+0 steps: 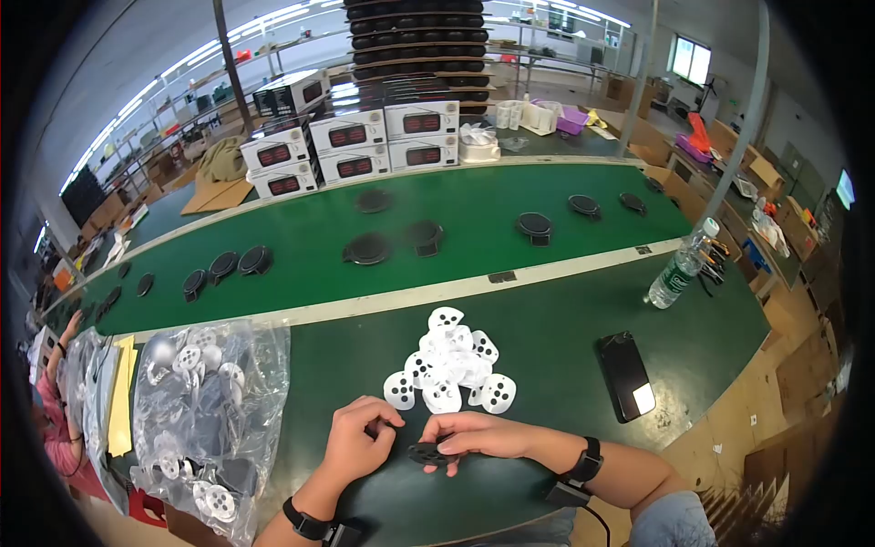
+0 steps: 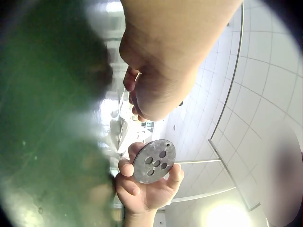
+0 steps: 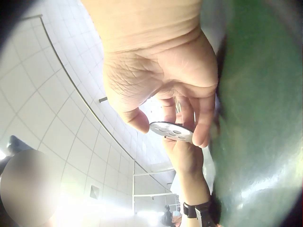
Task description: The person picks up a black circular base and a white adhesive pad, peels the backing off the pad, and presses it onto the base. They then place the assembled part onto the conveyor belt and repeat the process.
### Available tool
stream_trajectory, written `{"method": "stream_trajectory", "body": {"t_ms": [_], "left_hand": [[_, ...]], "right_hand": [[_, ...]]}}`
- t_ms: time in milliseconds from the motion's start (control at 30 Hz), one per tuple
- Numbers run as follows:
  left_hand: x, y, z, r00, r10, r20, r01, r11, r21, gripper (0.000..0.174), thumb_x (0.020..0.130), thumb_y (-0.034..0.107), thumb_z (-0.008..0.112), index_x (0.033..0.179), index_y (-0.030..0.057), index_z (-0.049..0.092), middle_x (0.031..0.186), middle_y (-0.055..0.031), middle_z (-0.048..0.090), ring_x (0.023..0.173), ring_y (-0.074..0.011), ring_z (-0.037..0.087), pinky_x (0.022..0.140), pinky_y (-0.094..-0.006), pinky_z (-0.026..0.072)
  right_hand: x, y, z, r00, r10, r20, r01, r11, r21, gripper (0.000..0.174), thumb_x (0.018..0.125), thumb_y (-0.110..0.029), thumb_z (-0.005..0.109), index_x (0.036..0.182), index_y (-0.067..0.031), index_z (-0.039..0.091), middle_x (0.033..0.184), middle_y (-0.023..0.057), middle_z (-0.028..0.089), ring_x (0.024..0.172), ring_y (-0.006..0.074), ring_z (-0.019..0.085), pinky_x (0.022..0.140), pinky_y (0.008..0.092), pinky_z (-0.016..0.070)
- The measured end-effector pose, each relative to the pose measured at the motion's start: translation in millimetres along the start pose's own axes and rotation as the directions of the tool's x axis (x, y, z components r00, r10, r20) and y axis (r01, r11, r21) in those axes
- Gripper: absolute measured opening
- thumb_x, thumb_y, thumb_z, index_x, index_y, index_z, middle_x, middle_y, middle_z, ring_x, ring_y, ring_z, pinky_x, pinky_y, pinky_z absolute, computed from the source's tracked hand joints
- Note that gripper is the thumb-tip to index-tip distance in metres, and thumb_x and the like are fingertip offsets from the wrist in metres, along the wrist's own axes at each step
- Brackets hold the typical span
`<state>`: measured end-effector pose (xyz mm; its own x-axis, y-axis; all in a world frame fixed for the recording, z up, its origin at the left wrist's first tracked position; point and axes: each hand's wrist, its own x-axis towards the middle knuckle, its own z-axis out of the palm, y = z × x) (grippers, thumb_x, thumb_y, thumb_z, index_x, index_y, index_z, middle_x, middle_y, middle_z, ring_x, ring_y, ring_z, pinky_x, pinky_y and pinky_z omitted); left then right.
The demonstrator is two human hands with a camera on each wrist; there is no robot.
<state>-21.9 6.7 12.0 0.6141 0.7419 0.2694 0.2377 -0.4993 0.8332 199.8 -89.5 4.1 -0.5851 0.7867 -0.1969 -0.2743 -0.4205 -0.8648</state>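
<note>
In the head view, my right hand (image 1: 474,436) pinches a dark round disc (image 1: 427,454) between thumb and fingers, low over the green table. Several holes show on the disc (image 2: 155,161) in the left wrist view, with the fingertips of my right hand (image 2: 144,195) at its edge. The right wrist view has the disc (image 3: 171,131) nearly edge-on below the palm of my right hand (image 3: 156,71). My left hand (image 1: 361,439) is beside it, loosely curled, with nothing visible in it. White rounded pieces with dark holes (image 1: 451,360) lie piled beyond both hands.
A clear plastic bag of parts (image 1: 214,410) lies at the left. On the right are a black phone (image 1: 626,376) and a water bottle (image 1: 679,273). Dark round parts (image 1: 367,248) are spread along the green belt (image 1: 474,214) behind, with boxes (image 1: 348,132) stacked beyond it.
</note>
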Motion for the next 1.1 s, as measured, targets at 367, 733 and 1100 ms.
{"method": "stream_trajectory", "body": {"t_ms": [367, 733, 1100], "left_hand": [[-2.0, -4.2, -1.3, 0.998, 0.052, 0.026, -0.051, 0.998, -0.043, 0.012, 0.077, -0.006, 0.060, 0.084, 0.0016, 0.066, 0.078, -0.0071, 0.062, 0.062, -0.0157, 0.056, 0.057, -0.0277, 0.0464], [-2.7, 0.6, -4.1, 0.997, 0.042, 0.062, -0.040, 0.998, -0.042, 0.015, 0.077, -0.007, 0.060, 0.084, 0.0034, 0.068, 0.084, -0.0050, 0.067, 0.065, -0.0143, 0.057, 0.057, -0.0260, 0.0467], [-3.9, -4.4, -1.7, 0.995, 0.062, 0.083, -0.055, 0.995, -0.088, 0.014, 0.078, -0.006, 0.060, 0.087, 0.0031, 0.066, 0.087, -0.0068, 0.067, 0.073, -0.0196, 0.063, 0.060, -0.0300, 0.0504]], "right_hand": [[-1.6, -2.2, 0.5, 1.000, 0.013, 0.013, -0.013, 1.000, 0.003, 0.024, 0.103, -0.017, 0.050, 0.111, 0.0041, 0.056, 0.106, 0.0156, 0.067, 0.095, 0.0181, 0.068, 0.080, 0.0281, 0.0542], [-1.2, -2.9, -0.7, 0.999, -0.007, 0.038, 0.006, 0.999, 0.033, 0.019, 0.103, -0.020, 0.051, 0.108, -0.0018, 0.056, 0.105, 0.0077, 0.064, 0.100, 0.0191, 0.068, 0.079, 0.0281, 0.0541], [-1.2, -3.1, -0.2, 1.000, -0.003, 0.013, 0.003, 0.999, 0.035, 0.017, 0.102, -0.014, 0.050, 0.109, 0.0005, 0.056, 0.106, 0.0120, 0.065, 0.099, 0.0207, 0.069, 0.080, 0.0290, 0.0546]]}}
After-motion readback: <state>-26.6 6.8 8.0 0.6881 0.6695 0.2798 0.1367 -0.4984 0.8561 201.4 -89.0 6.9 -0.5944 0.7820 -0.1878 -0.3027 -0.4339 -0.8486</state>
